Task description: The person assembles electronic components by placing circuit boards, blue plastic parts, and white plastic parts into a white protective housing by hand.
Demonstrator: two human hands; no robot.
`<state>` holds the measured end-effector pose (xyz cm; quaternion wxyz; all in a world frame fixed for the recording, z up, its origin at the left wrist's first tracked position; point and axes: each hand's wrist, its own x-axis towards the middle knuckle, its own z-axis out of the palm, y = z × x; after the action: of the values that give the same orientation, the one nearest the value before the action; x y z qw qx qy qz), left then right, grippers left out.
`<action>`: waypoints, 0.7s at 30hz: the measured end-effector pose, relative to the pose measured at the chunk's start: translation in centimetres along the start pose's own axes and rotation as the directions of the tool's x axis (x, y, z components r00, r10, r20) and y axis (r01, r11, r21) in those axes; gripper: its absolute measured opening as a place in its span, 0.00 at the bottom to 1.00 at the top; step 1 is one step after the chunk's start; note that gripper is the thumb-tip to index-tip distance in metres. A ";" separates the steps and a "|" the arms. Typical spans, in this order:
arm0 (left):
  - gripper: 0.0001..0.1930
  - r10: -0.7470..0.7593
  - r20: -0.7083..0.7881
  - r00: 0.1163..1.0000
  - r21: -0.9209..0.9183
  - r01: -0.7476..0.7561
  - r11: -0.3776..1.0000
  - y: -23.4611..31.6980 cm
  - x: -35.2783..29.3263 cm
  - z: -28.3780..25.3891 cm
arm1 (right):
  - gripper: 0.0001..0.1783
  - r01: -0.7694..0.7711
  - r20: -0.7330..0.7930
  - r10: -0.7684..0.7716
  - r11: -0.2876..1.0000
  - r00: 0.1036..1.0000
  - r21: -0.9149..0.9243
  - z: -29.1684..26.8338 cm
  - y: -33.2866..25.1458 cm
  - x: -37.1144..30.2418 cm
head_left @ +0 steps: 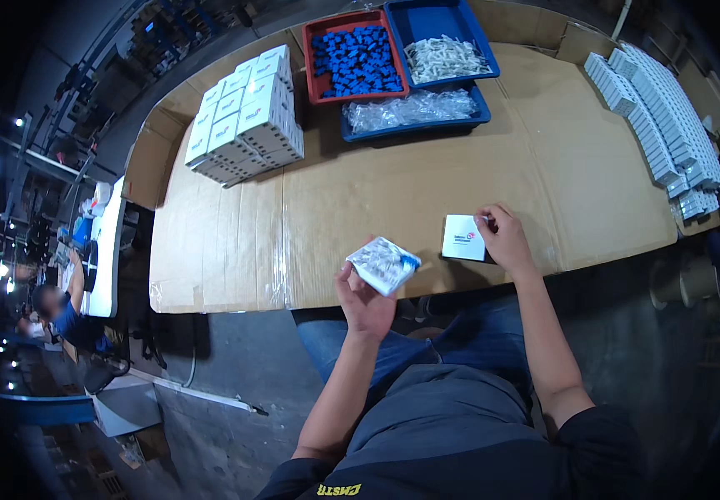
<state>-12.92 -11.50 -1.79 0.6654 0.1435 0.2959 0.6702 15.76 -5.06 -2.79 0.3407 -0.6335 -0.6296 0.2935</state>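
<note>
My left hand (pixel 366 304) holds up a small white open box (pixel 387 281), tilted, just above the table's front edge. Clear crinkled plastic fills it, with a blue piece (pixel 408 263) showing at its right side. To the right, my right hand (pixel 504 235) pinches the upper right edge of a white square box part (pixel 463 239) with a small red and dark print on its face. It is close to the tabletop near the front edge; whether it is a lid or a whole box I cannot tell.
A cardboard-covered table (pixel 360 200) carries stacked white boxes (pixel 247 112) at left. At the back are a red tray (pixel 310 89) of blue pieces, a blue tray (pixel 393 12) of white pieces and another blue tray (pixel 427 131) of clear plastic. Rows of white boxes (pixel 660 117) line the right. A person (pixel 72 308) works far left.
</note>
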 end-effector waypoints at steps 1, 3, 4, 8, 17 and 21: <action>0.37 -0.171 0.081 0.982 -0.132 0.180 0.975 0.3 -0.8 0.5 | 0.18 0.086 -0.083 -0.095 0.991 0.992 -0.100 0.2 0.3 -0.2; 0.36 -0.316 0.170 0.933 -0.256 0.351 0.901 0.7 -1.8 0.8 | 0.23 0.167 -0.139 -0.197 0.965 0.971 -0.205 0.4 -0.9 -0.6; 0.36 -0.347 0.167 0.923 -0.270 0.381 0.884 0.7 -1.8 0.8 | 0.27 0.204 -0.003 -0.209 0.961 0.978 -0.188 0.4 -2.3 -0.8; 0.38 -0.450 0.153 0.880 -0.302 0.475 0.827 0.6 -1.8 1.2 | 0.36 0.366 0.207 -0.308 0.850 0.929 -0.378 1.2 -3.0 -1.5; 0.38 -0.485 0.165 0.859 -0.203 0.511 0.835 1.2 -3.5 4.1 | 0.34 0.006 0.293 -0.254 0.764 0.922 0.645 -0.8 -8.2 -2.1; 0.40 -0.532 0.156 0.832 -0.199 0.554 0.809 1.4 -4.5 5.4 | 0.37 -0.152 0.415 -0.310 0.615 0.855 0.774 -0.7 -11.7 -2.4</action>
<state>-10.57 -14.69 4.14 0.8542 0.0039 0.2117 0.4749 9.22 -7.76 6.86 0.4155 -0.2886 -0.5320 0.6790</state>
